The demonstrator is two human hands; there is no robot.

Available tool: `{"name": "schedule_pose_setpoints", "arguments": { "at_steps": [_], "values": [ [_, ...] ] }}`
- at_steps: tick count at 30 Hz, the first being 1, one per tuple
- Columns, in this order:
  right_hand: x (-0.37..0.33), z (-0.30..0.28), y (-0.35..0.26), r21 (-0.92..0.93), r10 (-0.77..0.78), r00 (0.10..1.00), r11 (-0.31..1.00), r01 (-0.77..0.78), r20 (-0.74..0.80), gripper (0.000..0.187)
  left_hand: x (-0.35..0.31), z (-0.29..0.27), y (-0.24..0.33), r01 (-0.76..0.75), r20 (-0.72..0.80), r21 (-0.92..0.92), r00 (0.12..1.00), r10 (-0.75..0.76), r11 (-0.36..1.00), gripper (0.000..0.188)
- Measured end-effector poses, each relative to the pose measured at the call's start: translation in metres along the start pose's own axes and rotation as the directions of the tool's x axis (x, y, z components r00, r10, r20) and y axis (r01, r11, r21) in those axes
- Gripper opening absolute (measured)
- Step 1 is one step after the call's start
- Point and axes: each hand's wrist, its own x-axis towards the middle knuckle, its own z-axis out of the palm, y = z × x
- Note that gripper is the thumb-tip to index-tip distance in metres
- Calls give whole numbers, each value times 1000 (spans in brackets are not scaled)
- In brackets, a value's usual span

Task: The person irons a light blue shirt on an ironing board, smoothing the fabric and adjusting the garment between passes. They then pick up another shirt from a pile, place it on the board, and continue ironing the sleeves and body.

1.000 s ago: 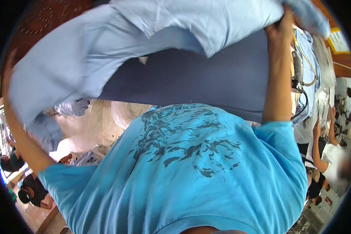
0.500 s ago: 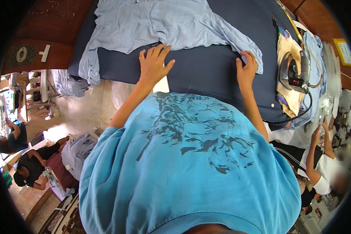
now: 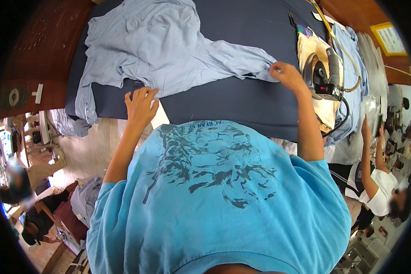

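Light blue shirt crumpled on dark desk, long axis left to right. Left hand spread flat at near hem; right hand pinching sleeve end beside iron.

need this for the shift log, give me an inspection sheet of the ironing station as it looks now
surface: dark blue padded ironing table, partly bare
job's things: crumpled light blue shirt spread on the table
clutter: cream cloth under the iron, more blue fabric at the right edge
hands: left hand open, flat at the shirt's near edge; right hand pinching the sleeve end
cables: yellowish hose and black cord at the iron
surroundings: another person at right, people seated lower left
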Motion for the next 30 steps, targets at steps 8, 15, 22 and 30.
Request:
{"name": "schedule_pose_setpoints", "arguments": {
  "at_steps": [8,15,22,30],
  "values": [
    [48,37,0,-47,-332,849,938,344,-411,25,181,35,53,-428,-178,-161,899,400,889,39],
    [102,21,-7,43,-138,975,988,148,-173,29,273,45,45,-286,438,-188,832,341,940,20],
    [95,35,1,-92,-382,902,924,371,-199,31,259,50,35,-266,278,-287,896,346,920,20],
    [137,11,29,569,-239,971,800,189,14,18,263,50,30,-162,324,-377,900,293,912,24]
  ]
}}
